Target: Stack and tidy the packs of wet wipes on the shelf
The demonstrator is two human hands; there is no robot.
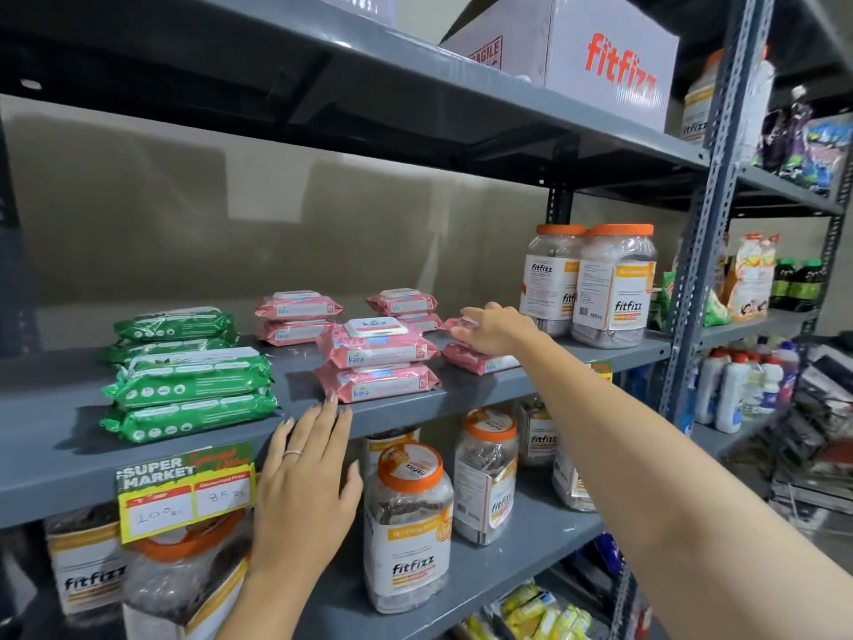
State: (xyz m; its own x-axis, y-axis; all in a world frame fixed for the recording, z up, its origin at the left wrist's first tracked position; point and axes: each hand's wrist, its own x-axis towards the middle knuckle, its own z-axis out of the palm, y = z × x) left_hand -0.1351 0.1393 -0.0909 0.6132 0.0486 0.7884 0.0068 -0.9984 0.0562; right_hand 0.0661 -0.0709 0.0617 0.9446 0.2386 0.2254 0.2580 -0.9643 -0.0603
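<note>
1. The right hand (494, 332) reached far forward with the arm stretched out over the grey shelf (55, 436). Its palm faced down and its fingers lay spread on the top pack of the rightmost pink stack (480, 358). The fingers pressed on the pack without closing around it.
2. The left hand (304, 482) was raised with its fingers straight and together. The fingertips touched the front edge of the shelf, just below the front pink stack (378, 362). It held nothing and lay flat and open, with a ring on one finger.
3. Pink wet-wipe packs stood in four stacks of two, eight in all: the two above, a back left stack (297, 318) and a back middle stack (406, 309).
4. Green packs made two stacks of two, four in all: a front stack (189, 394) and a back stack (173, 334), at the left of the shelf.
5. Two orange-lidded jars (614, 288) stood at the right end of the same shelf, just beyond the right hand.
6. A yellow price tag (184, 489) hung on the shelf's front edge, left of the left hand.
</note>
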